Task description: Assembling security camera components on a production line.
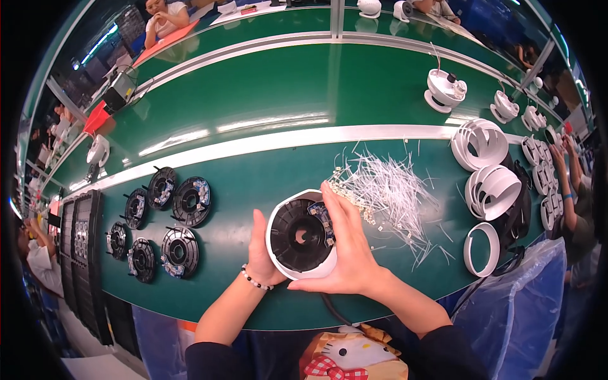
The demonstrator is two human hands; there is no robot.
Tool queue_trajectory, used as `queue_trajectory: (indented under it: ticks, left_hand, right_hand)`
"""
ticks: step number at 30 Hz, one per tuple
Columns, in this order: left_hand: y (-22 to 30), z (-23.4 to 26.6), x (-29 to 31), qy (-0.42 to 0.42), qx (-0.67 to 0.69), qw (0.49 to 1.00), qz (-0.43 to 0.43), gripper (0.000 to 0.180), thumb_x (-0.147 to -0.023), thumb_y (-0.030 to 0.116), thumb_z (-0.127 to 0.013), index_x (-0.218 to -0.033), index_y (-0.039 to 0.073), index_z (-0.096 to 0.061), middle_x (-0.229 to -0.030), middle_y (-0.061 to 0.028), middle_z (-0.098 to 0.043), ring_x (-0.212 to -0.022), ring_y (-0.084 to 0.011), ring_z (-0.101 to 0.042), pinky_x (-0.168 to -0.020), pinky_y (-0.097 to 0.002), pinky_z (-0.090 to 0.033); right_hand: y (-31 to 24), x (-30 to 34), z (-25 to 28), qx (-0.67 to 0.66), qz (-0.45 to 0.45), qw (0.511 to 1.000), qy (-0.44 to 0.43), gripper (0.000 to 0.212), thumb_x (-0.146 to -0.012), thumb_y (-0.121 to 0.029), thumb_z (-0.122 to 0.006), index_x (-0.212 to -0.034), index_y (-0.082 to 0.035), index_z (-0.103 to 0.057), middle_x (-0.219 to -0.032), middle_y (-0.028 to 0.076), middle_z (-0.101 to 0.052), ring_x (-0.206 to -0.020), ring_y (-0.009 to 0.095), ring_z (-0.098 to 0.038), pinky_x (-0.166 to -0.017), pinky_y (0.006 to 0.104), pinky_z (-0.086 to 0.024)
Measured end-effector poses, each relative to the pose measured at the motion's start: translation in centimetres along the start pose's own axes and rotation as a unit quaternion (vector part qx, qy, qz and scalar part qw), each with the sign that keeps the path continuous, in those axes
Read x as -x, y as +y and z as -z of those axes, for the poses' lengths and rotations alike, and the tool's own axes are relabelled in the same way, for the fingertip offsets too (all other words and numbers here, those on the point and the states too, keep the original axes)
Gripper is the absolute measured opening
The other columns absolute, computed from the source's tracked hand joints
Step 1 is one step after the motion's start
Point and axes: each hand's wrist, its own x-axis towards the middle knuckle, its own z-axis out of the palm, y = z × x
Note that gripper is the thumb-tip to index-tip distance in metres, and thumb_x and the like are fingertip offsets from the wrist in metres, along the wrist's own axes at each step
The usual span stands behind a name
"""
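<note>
Between my two hands, above the green table (240,190), is a round white housing (315,272). A black ribbed disc (286,246) sits inside its rim, with a hole in the middle and a small blue circuit board (322,219) along the right side. My left hand (261,256) supports the housing from the left, thumb raised and most fingers hidden beneath. Wrapped around the right side is my right hand (348,247), its fingers reaching over the rim beside the circuit board.
Several black discs (180,252) with circuit boards lie on the left. Thin white strips (392,190) and small connectors are heaped right of my hands. White rings (481,249) stand farther right, near a plastic bag (506,304). White assemblies (446,90) stand beyond; a black rack (82,253) is at far left.
</note>
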Motion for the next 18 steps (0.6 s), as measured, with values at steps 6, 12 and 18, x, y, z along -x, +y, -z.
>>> queue_trajectory:
  ticks: [6,12,18]
  left_hand:
    - [0.5,1.6,0.5,-0.064,-0.059,0.996,-0.002,0.092,-0.07,0.072,-0.036,-0.128,0.002,-0.027,-0.125,-0.0152,-0.038,-0.113,-0.0261,-0.042,-0.094,-0.0406,-0.037]
    - [0.8,2.1,0.8,-0.075,-0.079,0.994,-0.003,0.09,-0.068,0.064,-0.052,-0.128,0.003,-0.027,-0.127,-0.0153,-0.036,-0.115,-0.0259,-0.041,-0.095,-0.0406,-0.037]
    - [1.1,2.1,0.4,-0.08,-0.024,0.997,0.0,0.07,-0.072,0.042,-0.057,-0.125,0.003,-0.032,-0.12,-0.0137,-0.044,-0.108,-0.0227,-0.046,-0.092,-0.0366,-0.039]
  right_hand:
    - [-0.5,-0.4,-0.2,0.06,0.014,0.998,-0.001,0.119,-0.043,-0.044,-0.08,-0.128,0.009,-0.016,-0.128,0.024,-0.028,-0.116,0.037,-0.029,-0.095,0.0431,-0.027]
    - [-1.1,-0.8,-0.3,0.078,0.003,0.997,0.003,0.12,-0.041,-0.048,-0.079,-0.127,0.01,-0.017,-0.123,0.023,-0.033,-0.11,0.036,-0.034,-0.092,0.0429,-0.03]
    - [-0.4,-1.2,-1.1,0.095,-0.004,0.995,0.011,0.12,-0.041,-0.047,-0.079,-0.126,0.011,-0.018,-0.121,0.023,-0.036,-0.108,0.036,-0.036,-0.091,0.0424,-0.031]
